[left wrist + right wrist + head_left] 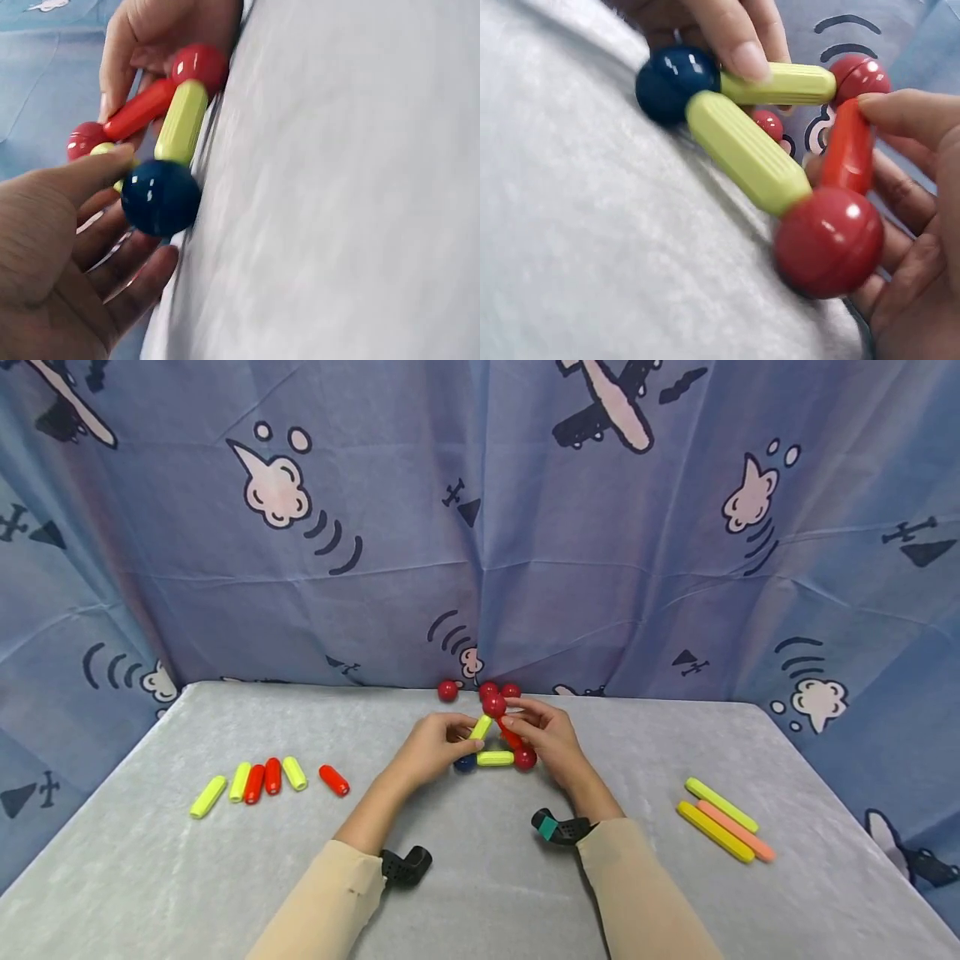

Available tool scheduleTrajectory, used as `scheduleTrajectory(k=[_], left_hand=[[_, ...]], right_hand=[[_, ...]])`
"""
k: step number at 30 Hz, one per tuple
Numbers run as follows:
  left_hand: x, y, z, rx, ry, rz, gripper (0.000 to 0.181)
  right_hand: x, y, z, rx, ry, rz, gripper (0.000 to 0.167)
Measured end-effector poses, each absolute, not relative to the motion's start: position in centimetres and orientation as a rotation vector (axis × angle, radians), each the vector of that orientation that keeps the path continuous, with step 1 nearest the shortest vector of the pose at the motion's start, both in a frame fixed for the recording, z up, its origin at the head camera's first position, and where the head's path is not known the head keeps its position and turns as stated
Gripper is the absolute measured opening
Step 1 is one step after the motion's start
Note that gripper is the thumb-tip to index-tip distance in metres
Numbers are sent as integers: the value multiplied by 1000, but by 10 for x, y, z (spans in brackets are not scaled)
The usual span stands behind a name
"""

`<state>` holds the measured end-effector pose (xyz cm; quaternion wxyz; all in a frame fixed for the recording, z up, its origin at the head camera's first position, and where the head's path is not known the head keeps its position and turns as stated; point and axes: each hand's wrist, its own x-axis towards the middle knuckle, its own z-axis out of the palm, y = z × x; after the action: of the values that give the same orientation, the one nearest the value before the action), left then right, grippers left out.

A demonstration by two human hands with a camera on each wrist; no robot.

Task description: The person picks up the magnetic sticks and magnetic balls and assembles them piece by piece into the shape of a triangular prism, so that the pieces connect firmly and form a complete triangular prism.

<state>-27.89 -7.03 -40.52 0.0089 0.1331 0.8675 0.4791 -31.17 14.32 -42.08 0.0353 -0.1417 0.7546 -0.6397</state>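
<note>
A triangle of toy rods and balls stands between my hands near the table's back. Its corners are a dark blue ball (pixel 160 198), a red ball (pixel 829 241) at the lower right and another red ball (pixel 493 705) on top. My left hand (pixel 435 747) pinches the upright yellow-green rod (pixel 780 83) between thumb and fingers. With thumb and fingers, my right hand (pixel 551 743) holds the red rod (pixel 848 146) on the other side. A second yellow-green rod (pixel 495 758) joins the blue ball to the lower red ball along the bottom. All three rods touch the balls at their ends.
Loose red balls (pixel 447 691) sit at the table's back edge, behind the triangle. Several short yellow-green rods (pixel 207 797) and red rods (pixel 333 780) lie at the left. Longer yellow and orange rods (pixel 715 832) lie at the right. A patterned blue curtain (pixel 375 527) hangs behind.
</note>
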Motion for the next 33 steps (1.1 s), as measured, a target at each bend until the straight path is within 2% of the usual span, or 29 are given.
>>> scheduleTrajectory(k=[10, 19, 26, 33], left_hand=[[-274, -88, -386, 473, 2695, 1064, 30], [-258, -99, -371, 389, 2794, 785, 32], [-233, -159, -353, 481, 2856, 729, 30], [-214, -213, -352, 424, 2766, 751, 44]], right_hand=[[-310, 141, -418, -676, 2607, -1419, 43], [-306, 133, -425, -565, 2644, -1464, 35], [-307, 134, -426, -544, 2666, -1454, 34], [-305, 133, -425, -562, 2650, -1455, 35]])
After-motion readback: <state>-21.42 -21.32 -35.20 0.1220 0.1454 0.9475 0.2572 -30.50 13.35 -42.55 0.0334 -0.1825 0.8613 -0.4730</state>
